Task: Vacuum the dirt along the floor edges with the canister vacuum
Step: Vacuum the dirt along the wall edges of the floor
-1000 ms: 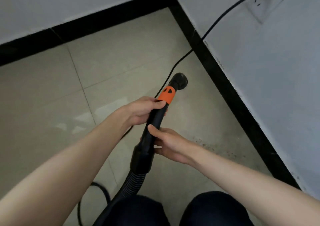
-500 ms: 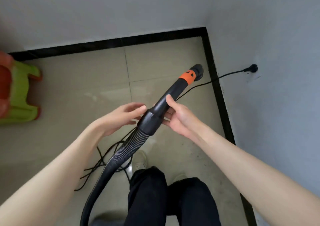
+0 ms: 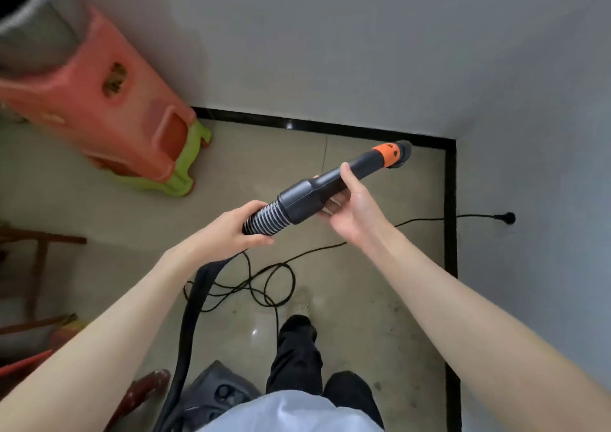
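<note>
I hold the vacuum's black hose handle (image 3: 307, 197) nearly level at chest height, its orange-ringed open end (image 3: 391, 155) pointing toward the far right corner. My left hand (image 3: 236, 228) grips the ribbed hose (image 3: 264, 220) just behind the handle. My right hand (image 3: 355, 208) cups the handle from below, thumb over the top. The hose (image 3: 190, 319) hangs down to the grey canister body (image 3: 218, 392) by my feet. Dark specks of dirt (image 3: 393, 309) lie on the tiles near the right black skirting (image 3: 450, 233).
Stacked orange and green plastic stools (image 3: 132, 134) stand at the far left wall with a metal bin (image 3: 29, 25) on top. The black power cord (image 3: 264, 283) coils on the floor and runs to a wall socket (image 3: 507, 217). Wooden furniture (image 3: 36, 266) is at left.
My view has risen and pulled back from the floor. The handle went from pointing down to nearly level. My left hand slid back from the handle onto the ribbed hose.
</note>
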{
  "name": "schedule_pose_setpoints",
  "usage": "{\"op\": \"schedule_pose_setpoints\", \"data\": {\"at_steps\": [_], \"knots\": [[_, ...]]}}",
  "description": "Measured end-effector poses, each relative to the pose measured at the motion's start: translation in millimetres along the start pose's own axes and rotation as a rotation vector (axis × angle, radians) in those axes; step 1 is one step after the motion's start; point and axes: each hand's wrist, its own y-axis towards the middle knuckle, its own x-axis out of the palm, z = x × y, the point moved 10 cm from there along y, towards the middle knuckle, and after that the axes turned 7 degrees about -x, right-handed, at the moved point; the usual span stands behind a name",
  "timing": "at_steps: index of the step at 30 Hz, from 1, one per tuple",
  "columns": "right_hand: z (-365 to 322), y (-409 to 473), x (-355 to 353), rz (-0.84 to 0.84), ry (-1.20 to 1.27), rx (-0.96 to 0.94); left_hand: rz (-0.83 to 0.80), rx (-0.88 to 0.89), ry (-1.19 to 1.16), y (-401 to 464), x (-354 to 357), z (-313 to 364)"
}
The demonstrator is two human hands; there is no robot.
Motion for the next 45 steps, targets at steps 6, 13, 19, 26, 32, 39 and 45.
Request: {"op": "schedule_pose_setpoints", "data": {"at_steps": [6, 13, 19, 26, 32, 39, 45], "knots": [[33.8, -77.6, 32.5, -0.146, -0.168, 0.056, 0.229, -0.015, -0.038, -102.2, 9.6, -12.9], [82.0, -156.9, 9.1, -0.145, -0.148, 0.11, 0.309, -0.085, -0.041, -191.7, 43.9, -35.1], [128.5, -205.0, 12.5, -0.117, -0.053, 0.147, 0.375, -0.112, -0.067, -255.9, 44.2, -64.1], [190.4, -259.8, 26.3, -0.134, -0.002, 0.203, 0.416, -0.125, -0.119, -340.3, 52.5, -128.1], [244.2, -310.3, 35.6, -0.087, 0.074, 0.148, 0.492, -0.175, -0.097, -422.5, 57.9, -227.0], [313.3, -377.2, 56.5, -0.109, 0.024, 0.081, 0.691, -0.18, 0.1, -516.2, 49.0, -284.6], [354.2, -434.1, 59.9, -0.109, 0.024, 0.115, 0.731, -0.293, 0.206, -596.6, 68.6, -297.6]]}}
